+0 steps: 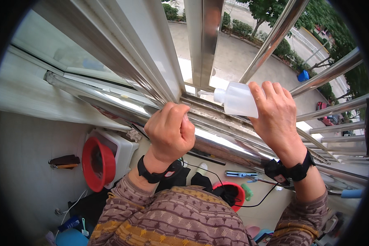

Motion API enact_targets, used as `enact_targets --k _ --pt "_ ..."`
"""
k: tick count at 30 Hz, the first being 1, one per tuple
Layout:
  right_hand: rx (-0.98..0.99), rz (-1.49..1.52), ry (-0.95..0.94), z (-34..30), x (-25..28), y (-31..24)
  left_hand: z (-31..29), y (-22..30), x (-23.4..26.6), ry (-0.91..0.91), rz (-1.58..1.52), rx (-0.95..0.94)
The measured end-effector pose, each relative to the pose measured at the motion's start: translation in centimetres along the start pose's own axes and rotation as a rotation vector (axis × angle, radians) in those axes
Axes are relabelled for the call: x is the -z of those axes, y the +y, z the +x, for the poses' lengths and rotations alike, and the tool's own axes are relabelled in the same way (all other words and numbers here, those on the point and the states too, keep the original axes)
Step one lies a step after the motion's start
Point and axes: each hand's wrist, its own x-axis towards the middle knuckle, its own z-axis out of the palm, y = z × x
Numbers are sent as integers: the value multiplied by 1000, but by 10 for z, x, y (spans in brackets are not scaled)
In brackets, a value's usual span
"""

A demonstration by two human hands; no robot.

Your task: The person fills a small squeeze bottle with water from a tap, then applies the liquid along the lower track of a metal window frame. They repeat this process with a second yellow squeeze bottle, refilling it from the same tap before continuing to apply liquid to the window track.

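Observation:
My right hand [274, 112] grips a translucent white plastic bottle [240, 100] around its base end. The bottle lies tilted on its side, its narrow neck pointing left, above the dirty window track [205, 107]. Close to the window frame [151, 53], my left hand [171, 130] is closed in a fist, thumb against the curled fingers. Whatever may be inside that fist is hidden. A black band with a small device sits on each wrist.
Metal window bars [270, 39] stand beyond the track, with paving and trees outside. A shiny rail [217, 143] runs below my hands. Indoors, a red basin [97, 164] leans on a white tub at left, and a red bucket [240, 203] stands on the floor.

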Motion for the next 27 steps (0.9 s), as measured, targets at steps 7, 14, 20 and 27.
enact_targets --k 7,14,20,27 --pt "58 26 66 11 -6 -4 2 1 1 -11 -2 -5" --pt "28 91 46 13 -11 -6 2 1 1 -24 -1 8" --pt "17 126 52 14 -11 -5 2 3 4 -61 -4 18" --pt "34 156 68 18 -14 -7 2 5 6 -81 -4 27"
